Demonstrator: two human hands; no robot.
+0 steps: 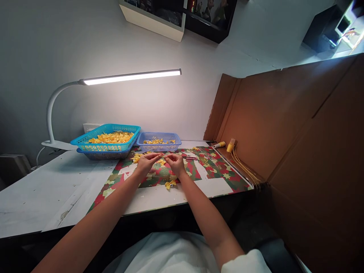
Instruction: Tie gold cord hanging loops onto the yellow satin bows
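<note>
My left hand (148, 162) and my right hand (175, 163) meet above the patterned sheet, fingertips pinched close together. What lies between the fingertips is too small to make out. Just below my right hand is a yellow ribbon bow (170, 184), with a thin gold strand seeming to run up from it toward that hand. More yellow bows (136, 157) lie behind my left hand, partly hidden by it. Beyond my right hand rests a slim pink-handled tool (190, 158), its kind unclear.
A turquoise basket (106, 147) of yellow bows sits stacked on a blue one at the left. Beside it stands a periwinkle basket (159, 147) with gold pieces. A lamp (132, 77) reaches overhead. Cardboard (298, 113) walls the right side, near yellow spools (231, 145) and gold cords (246, 168).
</note>
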